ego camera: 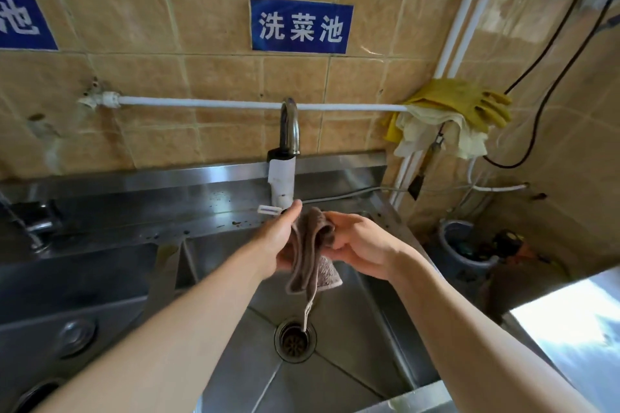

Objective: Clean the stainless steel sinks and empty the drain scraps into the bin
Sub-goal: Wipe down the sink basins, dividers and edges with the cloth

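Brown-grey cloth point(313, 251) bunched and drooping, pale loop dangling toward six o'clock, pinched between left hand point(280, 238) and right hand point(359, 245), fingers curled round it, over steel sink point(352, 339) drain point(295, 340)

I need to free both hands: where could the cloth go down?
Both hands, left hand and right hand, hold the brown cloth. Bare steel: the right sink floor around its drain, and the ledge left of the faucet. Crowded right behind the hands.

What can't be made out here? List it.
- Left hand, head view: fingers hidden behind the brown cloth.
- Drain strainer: scraps too dark and small to tell.
- Blue bucket: contents dim, blurred.
- Left blue sign: cut off by the frame edge.
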The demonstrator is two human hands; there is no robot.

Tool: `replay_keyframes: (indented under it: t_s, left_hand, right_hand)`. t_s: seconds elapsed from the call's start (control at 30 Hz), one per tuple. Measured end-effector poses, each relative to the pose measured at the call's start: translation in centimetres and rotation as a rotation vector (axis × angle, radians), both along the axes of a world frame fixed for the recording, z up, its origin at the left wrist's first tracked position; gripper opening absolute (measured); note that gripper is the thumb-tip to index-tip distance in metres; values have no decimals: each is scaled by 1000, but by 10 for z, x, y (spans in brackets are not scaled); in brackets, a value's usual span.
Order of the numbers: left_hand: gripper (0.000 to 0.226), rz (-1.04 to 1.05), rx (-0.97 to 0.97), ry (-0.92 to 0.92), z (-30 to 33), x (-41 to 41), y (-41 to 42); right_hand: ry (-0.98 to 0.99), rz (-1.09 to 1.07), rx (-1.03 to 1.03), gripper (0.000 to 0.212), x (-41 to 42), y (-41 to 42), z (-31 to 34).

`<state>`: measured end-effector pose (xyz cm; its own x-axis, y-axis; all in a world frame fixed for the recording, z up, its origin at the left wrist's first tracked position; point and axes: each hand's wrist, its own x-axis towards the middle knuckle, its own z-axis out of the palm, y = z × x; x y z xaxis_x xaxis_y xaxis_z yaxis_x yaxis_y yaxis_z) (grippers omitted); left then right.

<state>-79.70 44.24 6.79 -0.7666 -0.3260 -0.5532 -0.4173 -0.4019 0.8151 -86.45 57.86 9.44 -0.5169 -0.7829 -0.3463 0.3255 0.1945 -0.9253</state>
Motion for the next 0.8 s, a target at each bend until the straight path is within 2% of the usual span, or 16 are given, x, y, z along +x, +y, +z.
replay_keyframes:
  t_s: [0.1, 0.13, 0.23, 0.37, 0.47, 0.57, 0.67, 0.73, 0.8]
  left_hand:
    - [6, -111, -4, 100, -5, -4, -1]
    - [4, -136, -9, 115, -7, -6, 0]
    - [4, -179, -18, 79, -13, -14, 8]
    - [20, -77, -33, 19, -23, -30, 13]
    - [20, 0, 9, -19, -29, -44, 16]
    - [23, 70, 21, -29, -28, -62, 25]
    - [19, 28, -37, -8, -31, -85, 41]
    - [12, -47, -98, 24, -37, -99, 52]
    - [13, -67, -84, 41, -47, -110, 60]
  right_hand:
    - [-67, -94, -68, 72, -1, 12, -8]
    - [-84, -106, -83, 73, -2, 16, -12]
    - [-101, -124, -95, 66, -6, 27, -21]
    - [-87, -232, -84, 47, -23, 35, -29]
    - [53, -392, 90, 34, -50, 43, -40]
    - [83, -362, 245, 25, -73, 49, -55]
    - [-180, -201, 178, 25, -89, 44, -74]
    - [-462, -152, -7, 42, -100, 37, -90]
    - [-709, -192, -179, 55, -111, 31, -108]
